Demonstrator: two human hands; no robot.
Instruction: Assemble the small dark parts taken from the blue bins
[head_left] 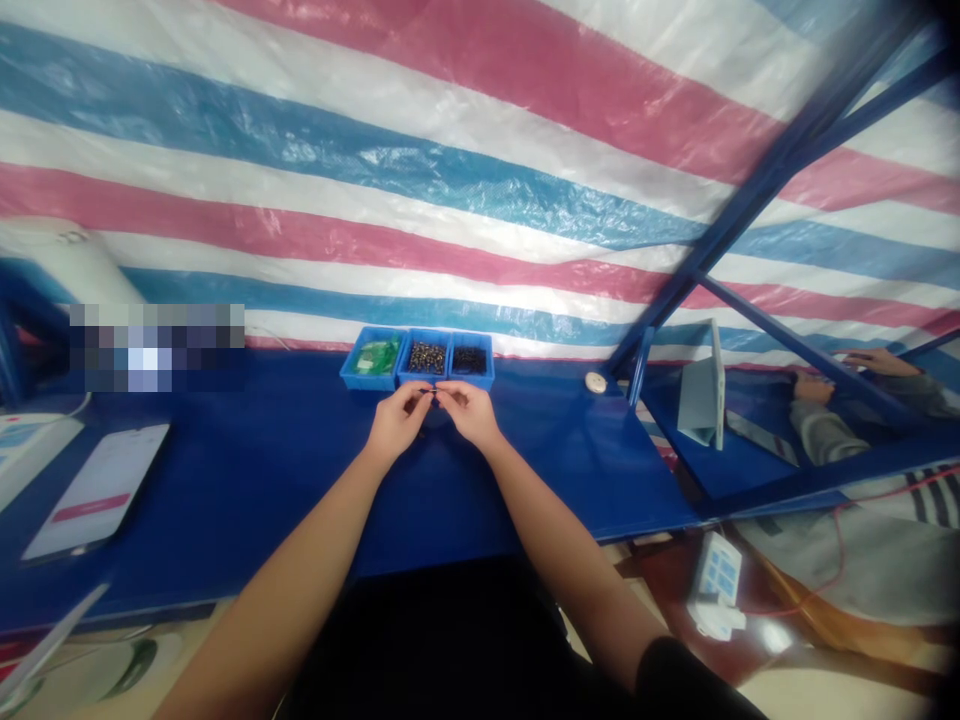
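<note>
My left hand [399, 420] and my right hand [470, 410] meet fingertip to fingertip above the blue table [247, 480], both pinched on a tiny dark part [434, 396] too small to name. Just beyond them stand three small blue bins side by side. The left bin [373, 360] holds green pieces. The middle bin [426, 359] holds small brownish parts. The right bin [470, 360] holds dark parts.
A phone [101, 490] with a lit screen lies at the table's left, beside a white device [26, 450]. A small round white object [595, 382] sits by a blue frame post [750, 200]. Another person's hands [870, 362] work at the right. A striped tarp [450, 150] hangs behind.
</note>
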